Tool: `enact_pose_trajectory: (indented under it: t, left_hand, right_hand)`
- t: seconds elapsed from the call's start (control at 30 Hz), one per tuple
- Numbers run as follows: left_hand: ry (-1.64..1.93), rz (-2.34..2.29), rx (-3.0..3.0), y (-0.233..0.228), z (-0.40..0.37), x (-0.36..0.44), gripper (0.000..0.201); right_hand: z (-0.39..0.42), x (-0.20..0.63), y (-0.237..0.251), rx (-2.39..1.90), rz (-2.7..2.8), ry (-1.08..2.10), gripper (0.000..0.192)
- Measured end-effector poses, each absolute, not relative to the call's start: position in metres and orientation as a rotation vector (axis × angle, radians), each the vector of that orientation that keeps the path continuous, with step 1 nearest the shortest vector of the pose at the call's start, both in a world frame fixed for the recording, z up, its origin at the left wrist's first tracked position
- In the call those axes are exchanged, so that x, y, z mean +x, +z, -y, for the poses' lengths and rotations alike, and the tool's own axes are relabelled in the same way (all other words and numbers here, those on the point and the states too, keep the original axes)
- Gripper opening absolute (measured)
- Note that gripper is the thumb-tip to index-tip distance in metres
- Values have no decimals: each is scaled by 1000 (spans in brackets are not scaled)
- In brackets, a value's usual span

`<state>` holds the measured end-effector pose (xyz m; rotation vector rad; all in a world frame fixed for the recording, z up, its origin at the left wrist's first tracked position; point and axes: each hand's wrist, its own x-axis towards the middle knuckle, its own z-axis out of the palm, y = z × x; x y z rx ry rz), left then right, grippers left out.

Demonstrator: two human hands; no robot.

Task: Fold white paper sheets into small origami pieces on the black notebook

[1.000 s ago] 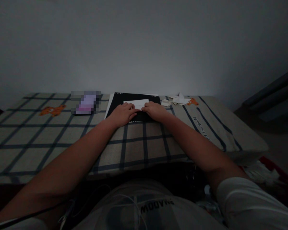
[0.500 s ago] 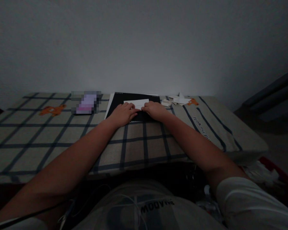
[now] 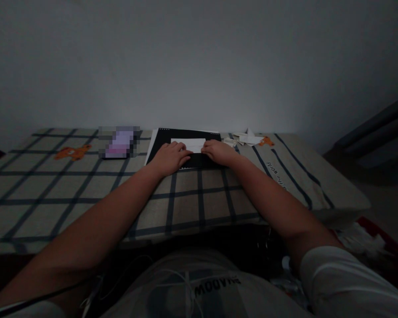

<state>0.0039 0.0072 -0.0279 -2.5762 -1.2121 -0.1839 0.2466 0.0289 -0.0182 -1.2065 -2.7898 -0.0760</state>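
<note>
The folded paper lies on the black notebook just above frame centre, its long axis running left to right. The left hand presses its left end with flat fingers; the right hand pinches the right end, both equally near.

White paper strip under my fingers looks matt and smooth. Black board beneath it, matt. Checked cloth is soft woven fabric. Paper scraps are white, creased.
</note>
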Motion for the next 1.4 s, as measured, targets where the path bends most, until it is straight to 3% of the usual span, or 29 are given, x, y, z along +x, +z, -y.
enact_pose_trajectory:
  t: [0.7,1.0,1.4]
  left_hand:
    - [-191,1211,-2584,-27,-8,1,43]
    - [-182,1138,-2566,-30,-7,2,44]
    - [-328,1300,-2447,-18,-6,1,42]
  right_hand:
    - [-13,244,-4,-1458,2712,-180,35]
    - [-6,223,-17,-1301,2744,-212,41]
    - [-7,228,-10,-1548,2658,-190,42]
